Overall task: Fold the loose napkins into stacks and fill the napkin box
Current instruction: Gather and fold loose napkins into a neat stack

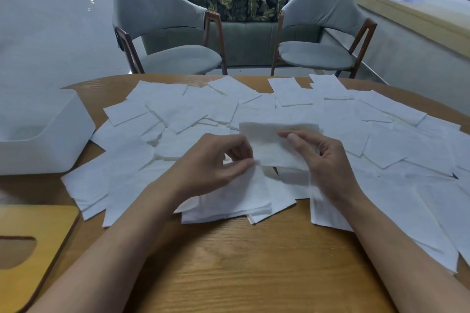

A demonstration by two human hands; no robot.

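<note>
Napkin (276, 146) spans both hands, long axis running hand to hand: left hand (211, 162) pinches its near-left corner, right hand (323, 157) grips its right end. Napkin box (50, 134) sits well left, nearer the left hand.

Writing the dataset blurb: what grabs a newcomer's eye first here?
A sprawl of loose white paper napkins spreads across the wooden table. In the middle, the left hand and right hand pinch one white napkin just above the pile. An open white plastic box sits at the left edge, with a wooden slotted lid nearer.
</note>
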